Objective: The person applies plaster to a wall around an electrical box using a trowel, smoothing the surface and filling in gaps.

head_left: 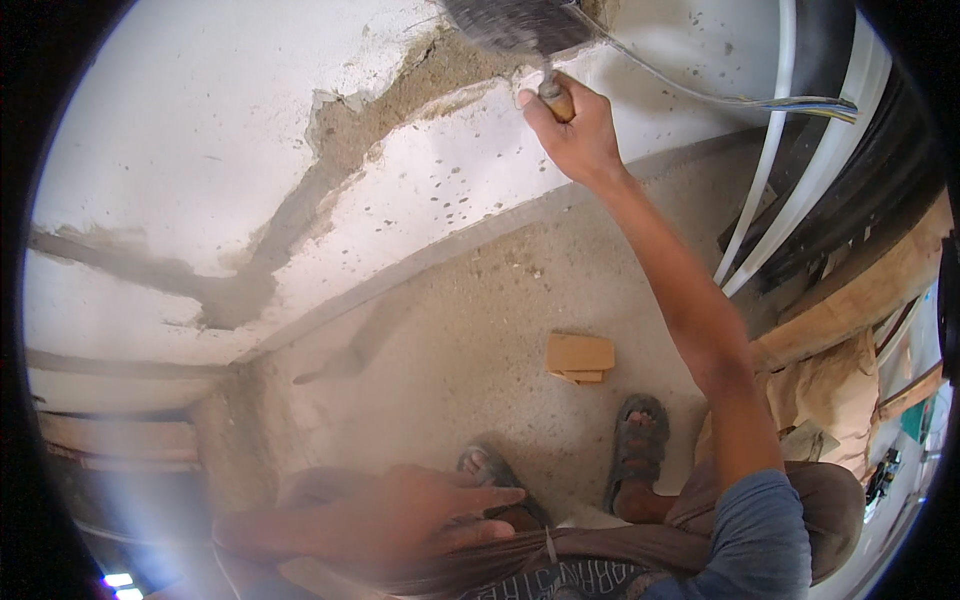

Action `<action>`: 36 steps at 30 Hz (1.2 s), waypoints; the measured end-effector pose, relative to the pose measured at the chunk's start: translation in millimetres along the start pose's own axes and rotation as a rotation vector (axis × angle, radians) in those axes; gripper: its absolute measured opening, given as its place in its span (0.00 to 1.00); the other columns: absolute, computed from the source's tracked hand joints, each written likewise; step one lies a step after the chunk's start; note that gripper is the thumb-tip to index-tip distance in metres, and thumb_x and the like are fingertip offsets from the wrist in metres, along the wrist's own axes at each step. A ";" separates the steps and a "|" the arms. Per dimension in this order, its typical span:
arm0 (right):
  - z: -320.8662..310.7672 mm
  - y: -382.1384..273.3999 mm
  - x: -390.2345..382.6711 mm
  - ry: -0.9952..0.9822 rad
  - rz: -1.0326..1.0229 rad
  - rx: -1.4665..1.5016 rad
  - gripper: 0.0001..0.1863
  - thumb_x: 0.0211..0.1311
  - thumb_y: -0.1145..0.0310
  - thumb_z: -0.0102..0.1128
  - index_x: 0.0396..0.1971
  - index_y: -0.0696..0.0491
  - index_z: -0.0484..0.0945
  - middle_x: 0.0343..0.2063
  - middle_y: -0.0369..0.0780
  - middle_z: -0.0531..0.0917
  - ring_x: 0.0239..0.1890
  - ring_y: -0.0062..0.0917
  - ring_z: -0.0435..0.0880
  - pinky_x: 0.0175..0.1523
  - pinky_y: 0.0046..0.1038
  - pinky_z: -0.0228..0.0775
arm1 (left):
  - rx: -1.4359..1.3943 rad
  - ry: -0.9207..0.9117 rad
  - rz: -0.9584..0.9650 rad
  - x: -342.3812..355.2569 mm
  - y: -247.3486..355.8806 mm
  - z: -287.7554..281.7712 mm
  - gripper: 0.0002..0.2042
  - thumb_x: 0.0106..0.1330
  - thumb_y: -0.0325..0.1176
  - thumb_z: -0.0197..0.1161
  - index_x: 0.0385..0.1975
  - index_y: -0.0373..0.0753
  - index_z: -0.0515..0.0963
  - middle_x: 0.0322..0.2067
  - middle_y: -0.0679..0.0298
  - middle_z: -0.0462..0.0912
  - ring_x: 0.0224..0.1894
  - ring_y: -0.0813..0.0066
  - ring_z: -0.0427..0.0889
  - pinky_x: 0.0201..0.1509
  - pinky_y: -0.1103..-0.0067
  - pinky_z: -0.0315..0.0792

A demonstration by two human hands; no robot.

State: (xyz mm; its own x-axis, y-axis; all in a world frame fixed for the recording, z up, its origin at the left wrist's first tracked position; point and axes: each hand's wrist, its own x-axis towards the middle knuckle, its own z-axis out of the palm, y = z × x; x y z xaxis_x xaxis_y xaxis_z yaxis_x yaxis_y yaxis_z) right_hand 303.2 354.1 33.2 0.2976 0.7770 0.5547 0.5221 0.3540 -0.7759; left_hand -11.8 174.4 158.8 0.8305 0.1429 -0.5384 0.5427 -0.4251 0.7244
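Note:
My right hand (585,135) is closed round the wooden handle of a trowel (510,25), reaching up to the white wall (200,130). Its dark grey blade is slightly blurred and lies over the upper end of a rough grey-brown mortar patch (345,145); how far the blade touches the wall I cannot tell. From there the patch runs down to the left as a smoother grey strip (140,260). My left hand (430,510) hovers low over my lap, fingers stretched out and nothing visible in it.
A cable with bare-ended coloured wires (690,92) sticks out from the wall beside the trowel. White pipes (775,130) and black coiled tubing (870,200) stand to the right. Brown flat pieces (580,353) lie on the concrete floor (450,330) ahead of my sandalled feet.

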 end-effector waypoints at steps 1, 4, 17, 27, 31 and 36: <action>0.4 -2.1 -1.6 0.029 0.022 0.106 0.21 0.62 0.52 0.65 0.34 0.58 0.81 0.18 0.41 0.82 0.20 0.29 0.80 0.30 0.31 0.72 | -0.003 0.008 -0.012 -2.4 -2.1 2.1 0.22 0.72 0.47 0.60 0.61 0.45 0.77 0.37 0.53 0.85 0.37 0.50 0.85 0.38 0.64 0.78; -0.8 2.7 3.1 -0.191 -0.119 -0.332 0.19 0.66 0.57 0.64 0.31 0.61 0.77 0.16 0.34 0.73 0.21 0.14 0.69 0.27 0.22 0.64 | 0.004 -0.035 -0.033 -5.5 -7.4 7.0 0.22 0.72 0.47 0.60 0.61 0.45 0.77 0.37 0.52 0.85 0.37 0.50 0.85 0.39 0.64 0.78; 4.6 -6.8 9.3 -0.155 -0.121 -0.321 0.23 0.65 0.54 0.63 0.38 0.65 0.79 0.15 0.38 0.76 0.19 0.22 0.73 0.30 0.28 0.69 | -0.012 0.029 -0.003 -5.0 -4.5 2.4 0.22 0.71 0.48 0.61 0.61 0.45 0.77 0.36 0.51 0.85 0.35 0.49 0.85 0.37 0.64 0.78; 21.3 -0.2 -39.7 -0.022 0.171 0.212 0.22 0.68 0.52 0.61 0.31 0.59 0.74 0.18 0.37 0.77 0.21 0.22 0.75 0.29 0.28 0.69 | -0.007 -0.023 -0.050 -12.8 1.1 -0.4 0.22 0.72 0.48 0.59 0.61 0.45 0.76 0.38 0.53 0.86 0.36 0.51 0.86 0.38 0.65 0.79; 42.4 16.9 -85.8 0.103 0.505 0.546 0.20 0.72 0.53 0.57 0.31 0.57 0.72 0.17 0.34 0.74 0.21 0.22 0.72 0.30 0.29 0.67 | 0.018 -0.050 -0.001 -7.9 -8.8 -2.5 0.23 0.71 0.48 0.60 0.61 0.45 0.76 0.38 0.53 0.86 0.36 0.52 0.87 0.38 0.66 0.79; 122.6 -4.2 -112.5 0.041 0.497 0.453 0.17 0.74 0.56 0.55 0.32 0.56 0.71 0.17 0.33 0.72 0.22 0.21 0.72 0.31 0.28 0.66 | 0.053 -0.008 0.004 -12.5 0.8 1.4 0.23 0.71 0.49 0.60 0.61 0.46 0.77 0.37 0.53 0.86 0.35 0.52 0.87 0.37 0.66 0.80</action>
State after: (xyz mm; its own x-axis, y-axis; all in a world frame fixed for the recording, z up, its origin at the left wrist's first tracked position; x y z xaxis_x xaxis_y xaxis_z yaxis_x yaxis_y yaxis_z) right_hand 169.6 329.1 -62.8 0.4503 0.8869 0.1033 -0.0689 0.1498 -0.9863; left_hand -22.0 171.1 165.5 0.8318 0.1340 -0.5387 0.5315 -0.4726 0.7030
